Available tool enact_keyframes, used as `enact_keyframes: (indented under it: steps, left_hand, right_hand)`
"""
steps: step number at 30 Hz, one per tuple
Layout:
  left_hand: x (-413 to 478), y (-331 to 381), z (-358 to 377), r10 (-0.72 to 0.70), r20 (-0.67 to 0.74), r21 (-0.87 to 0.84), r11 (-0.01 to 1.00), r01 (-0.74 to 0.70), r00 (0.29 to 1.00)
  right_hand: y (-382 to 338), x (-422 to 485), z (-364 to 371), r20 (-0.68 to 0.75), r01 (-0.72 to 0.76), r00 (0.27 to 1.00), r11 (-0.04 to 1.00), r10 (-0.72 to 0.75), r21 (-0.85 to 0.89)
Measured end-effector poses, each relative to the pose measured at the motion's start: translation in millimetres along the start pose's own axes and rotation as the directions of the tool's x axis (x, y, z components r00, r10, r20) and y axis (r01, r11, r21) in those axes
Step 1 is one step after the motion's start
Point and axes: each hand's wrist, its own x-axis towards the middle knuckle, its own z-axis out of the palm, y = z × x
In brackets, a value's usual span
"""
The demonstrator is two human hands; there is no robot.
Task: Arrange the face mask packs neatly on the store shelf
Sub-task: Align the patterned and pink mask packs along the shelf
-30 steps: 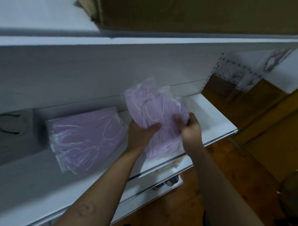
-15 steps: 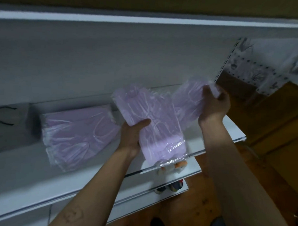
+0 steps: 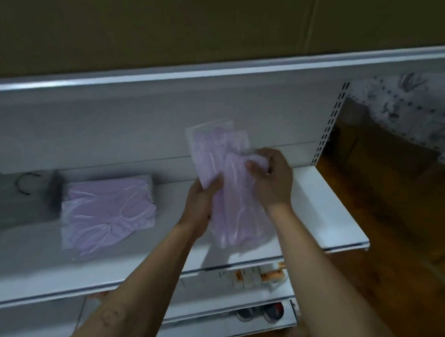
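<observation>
Lilac packs (image 3: 239,205) rejoined; left hand (image 3: 201,207), right hand (image 3: 273,183) grip.

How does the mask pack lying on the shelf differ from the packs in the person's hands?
The lying pack rests flat on the shelf, long side across, untouched; the held packs stand roughly upright, gripped by the left hand and right hand. The lying pack sits left; the held packs are right of it. Both are lilac masks in clear wrap.

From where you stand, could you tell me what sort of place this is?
Likely a shop: white shelf on a slotted upright, a plastic-wrapped lilac mask pack lying on it, boxed goods below.
</observation>
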Motion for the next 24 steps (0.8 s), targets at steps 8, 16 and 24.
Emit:
enact_keyframes:
  steps: [8,16,24]
  left_hand:
    - [-7.6,-17.2,10.8,0.049,-0.137,0.159,0.987,-0.027,0.989]
    - [2.4,6.6,-9.2,0.157,0.000,0.114,0.981,-0.156,0.988]
    - [-17.0,-22.7,-38.7,0.170,-0.008,0.325,0.932,-0.158,0.985]
  right_hand:
    - [17.7,-8.2,-1.8,0.010,-0.133,0.991,0.991,0.133,0.002]
    - [19.3,-15.3,-32.1,0.391,-0.310,0.878,0.950,0.275,0.026]
    - [44.4,-53.1,-10.7,0.342,-0.195,0.918,0.979,0.203,-0.056]
